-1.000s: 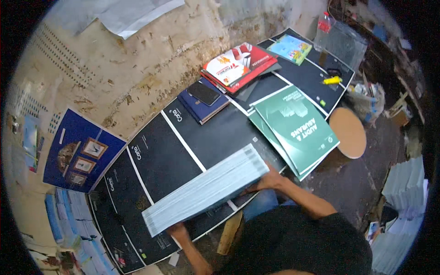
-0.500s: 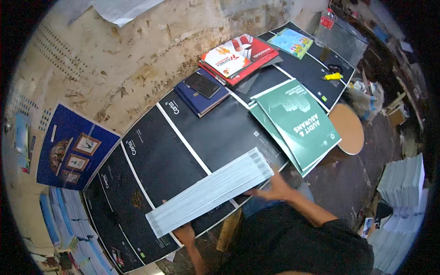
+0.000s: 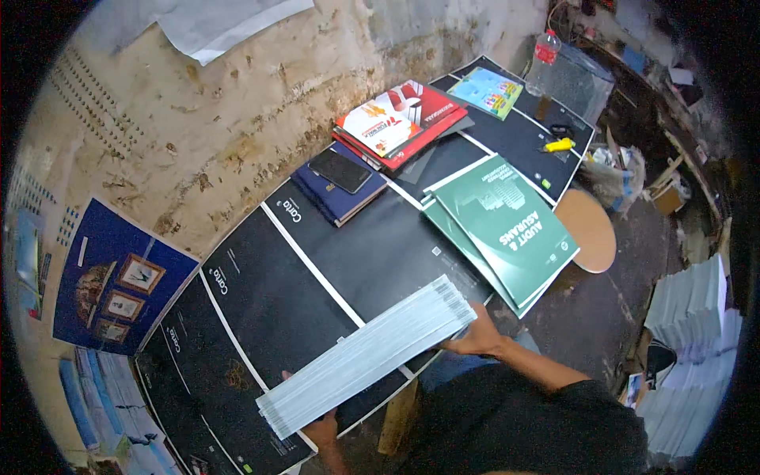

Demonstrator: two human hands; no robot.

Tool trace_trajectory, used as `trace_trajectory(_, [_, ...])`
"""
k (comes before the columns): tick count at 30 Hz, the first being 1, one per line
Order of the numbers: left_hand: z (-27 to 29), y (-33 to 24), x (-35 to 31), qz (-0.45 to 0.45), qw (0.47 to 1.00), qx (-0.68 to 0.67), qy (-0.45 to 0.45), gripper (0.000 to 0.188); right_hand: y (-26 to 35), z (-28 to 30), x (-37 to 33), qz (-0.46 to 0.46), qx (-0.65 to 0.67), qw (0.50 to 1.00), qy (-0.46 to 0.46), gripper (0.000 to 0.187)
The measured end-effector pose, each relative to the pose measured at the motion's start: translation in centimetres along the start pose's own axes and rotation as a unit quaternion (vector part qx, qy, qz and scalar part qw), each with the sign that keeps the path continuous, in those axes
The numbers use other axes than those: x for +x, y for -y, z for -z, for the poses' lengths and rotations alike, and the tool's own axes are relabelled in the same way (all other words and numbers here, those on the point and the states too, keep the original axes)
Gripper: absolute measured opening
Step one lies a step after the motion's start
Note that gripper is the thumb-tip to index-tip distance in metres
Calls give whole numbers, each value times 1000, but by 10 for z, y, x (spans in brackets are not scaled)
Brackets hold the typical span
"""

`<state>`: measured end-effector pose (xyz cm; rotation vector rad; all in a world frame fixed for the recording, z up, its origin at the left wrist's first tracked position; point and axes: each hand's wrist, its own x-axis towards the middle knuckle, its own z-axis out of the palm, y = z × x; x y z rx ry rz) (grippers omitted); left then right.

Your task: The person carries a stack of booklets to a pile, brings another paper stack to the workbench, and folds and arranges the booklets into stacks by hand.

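A long, thick stack of whitish paper sheets (image 3: 368, 356) lies across my two hands at the near edge of the black-covered table (image 3: 332, 261), its layered edges facing up. My left hand (image 3: 321, 430) grips the lower left end, with fingertips showing on the far side. Around the right end my right hand (image 3: 476, 334) is closed, its fingers partly hidden by the stack. A small pale tab (image 3: 341, 340) sticks out along the stack's far edge. Just beyond my right hand lie overlapping green printed covers (image 3: 507, 226).
A dark phone (image 3: 340, 170) rests on a blue book (image 3: 348, 204), beside red and white booklets (image 3: 400, 119). Farther right are a yellow cutter (image 3: 557, 146) and a plastic bottle (image 3: 545, 59). A round stool (image 3: 590, 229) and paper piles (image 3: 689, 317) stand right; a rubber-band heap (image 3: 235, 374) lies left.
The whole view has shifted, so the table's things sit lower. The stack has tilted slightly and shows a broader layered face, with the small tab now visible. Both hands keep their hold.
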<state>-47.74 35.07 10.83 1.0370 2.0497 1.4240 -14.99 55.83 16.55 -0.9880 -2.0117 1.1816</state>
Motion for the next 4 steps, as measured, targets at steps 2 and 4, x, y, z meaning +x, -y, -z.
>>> trace_trajectory(2, [-13,-59,13,-187,971,141,-39,90,-16,-5,5,45,-12,997,-56,96])
trace_trajectory(4, [-15,-35,27,-242,967,72,-46,97,-11,-5,14,176,-167,968,-57,96])
